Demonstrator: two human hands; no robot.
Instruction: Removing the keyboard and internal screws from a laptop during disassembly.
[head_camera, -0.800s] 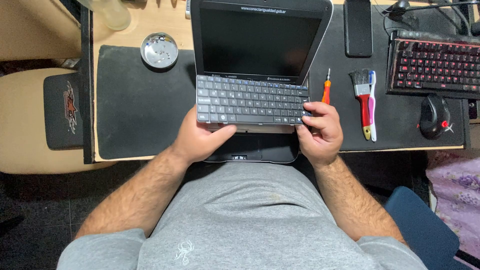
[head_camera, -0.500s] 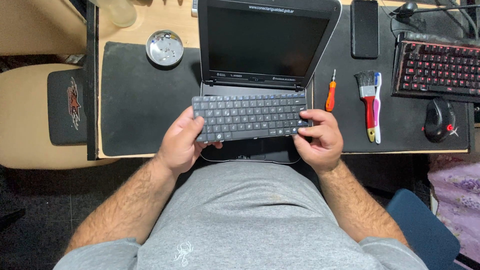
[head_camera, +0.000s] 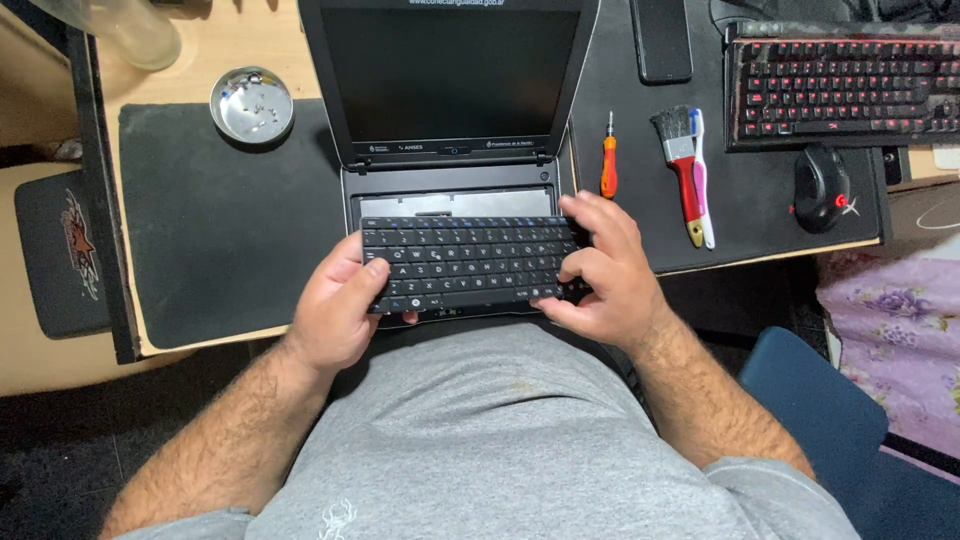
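Spanning the upper part of the view, the wooden desk (head_camera: 250, 30) carries a wide black rectangular work mat (head_camera: 215, 225), and on that mat stands the small black laptop (head_camera: 450, 90) with its dark screen open and upright and its base showing a bare grey tray where keys would sit. To the right, a black mechanical keyboard with red backlit keys (head_camera: 840, 85) lies along the desk's far edge, with a black smartphone (head_camera: 662, 38) face-up just left of it and a black computer mouse with red marking (head_camera: 822, 188) below it. Held just above the laptop's base, tilted slightly toward the person, is the thin black detached laptop keyboard panel (head_camera: 465, 262). The left hand (head_camera: 335, 310) is closed on the panel's left end, thumb pressed on the keys and fingers curled beneath. The right hand (head_camera: 605, 265) is clamped on the right end, fingers spread over the top edge and thumb under the lower corner. Between laptop and mouse lie a red-handled paintbrush with dark bristles (head_camera: 680, 170), a pink and white toothbrush (head_camera: 702, 175) touching it, and a small orange-handled screwdriver (head_camera: 608, 160). Left of the laptop sits a round shallow metal dish (head_camera: 251, 104) holding tiny screws.
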